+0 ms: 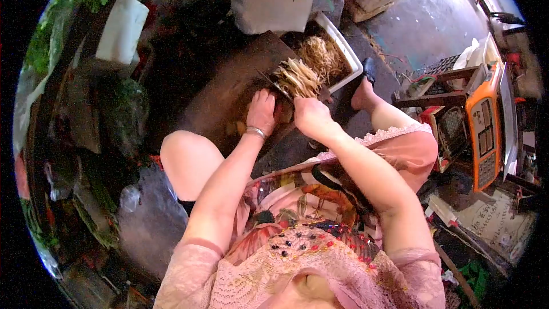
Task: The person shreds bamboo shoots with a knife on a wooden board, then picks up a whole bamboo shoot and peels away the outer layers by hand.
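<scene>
A brown board [223,94] slants across the middle, in front of my knees. My left hand [263,113], with a bracelet at the wrist, rests over pale pieces on the board; its fingertips point away from me and what lies under the palm is hidden. Close to its right, my right hand [311,117] is closed in a fist, and a dark thin blade-like edge [274,84] shows between the hands. Its handle is hidden. Just beyond my hands lies a pile of pale cut strips [298,78]. More thin shreds [321,56] lie behind it in a white tray [347,60].
A white foam box [271,0] stands beyond the board. At the right are an orange scale [485,131], a wooden stool frame [437,98] and a cardboard piece [489,217]. Leafy greens [63,14] and plastic bags [134,200] are at the left.
</scene>
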`<action>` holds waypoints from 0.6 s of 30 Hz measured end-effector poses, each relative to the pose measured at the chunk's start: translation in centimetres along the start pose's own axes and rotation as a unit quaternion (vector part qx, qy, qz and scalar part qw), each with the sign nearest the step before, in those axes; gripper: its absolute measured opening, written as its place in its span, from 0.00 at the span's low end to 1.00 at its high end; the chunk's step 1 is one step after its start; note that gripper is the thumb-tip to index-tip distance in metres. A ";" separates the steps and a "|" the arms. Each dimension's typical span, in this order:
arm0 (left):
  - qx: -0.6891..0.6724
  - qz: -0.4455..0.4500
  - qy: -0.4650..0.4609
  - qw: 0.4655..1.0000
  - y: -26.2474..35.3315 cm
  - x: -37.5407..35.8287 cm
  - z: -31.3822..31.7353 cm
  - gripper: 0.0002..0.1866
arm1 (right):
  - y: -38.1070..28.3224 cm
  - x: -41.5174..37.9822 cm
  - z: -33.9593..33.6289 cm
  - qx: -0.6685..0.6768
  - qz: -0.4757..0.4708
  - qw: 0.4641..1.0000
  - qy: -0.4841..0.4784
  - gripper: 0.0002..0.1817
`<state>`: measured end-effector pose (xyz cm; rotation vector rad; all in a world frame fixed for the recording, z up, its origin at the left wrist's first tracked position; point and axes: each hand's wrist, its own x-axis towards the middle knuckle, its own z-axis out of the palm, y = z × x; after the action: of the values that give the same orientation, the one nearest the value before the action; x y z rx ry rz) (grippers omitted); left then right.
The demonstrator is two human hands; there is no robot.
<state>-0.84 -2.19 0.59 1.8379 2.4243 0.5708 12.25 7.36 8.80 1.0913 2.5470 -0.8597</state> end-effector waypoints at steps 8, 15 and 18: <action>-0.052 0.012 0.024 0.998 0.9 0.4 -1.1 0.14 | 7.9 2.9 -3.6 -0.102 -0.069 0.992 0.032 0.10; -0.059 0.002 0.040 0.997 1.0 0.1 -1.0 0.15 | 4.9 2.5 -3.8 -0.025 -0.019 0.990 0.137 0.09; -0.032 0.010 0.021 0.999 1.5 0.1 -2.3 0.15 | 4.1 1.1 -1.7 -0.003 -0.021 0.996 0.089 0.10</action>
<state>-0.06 -2.35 3.20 1.8450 2.3871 0.6866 14.42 11.24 7.92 1.1648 2.7250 -0.7970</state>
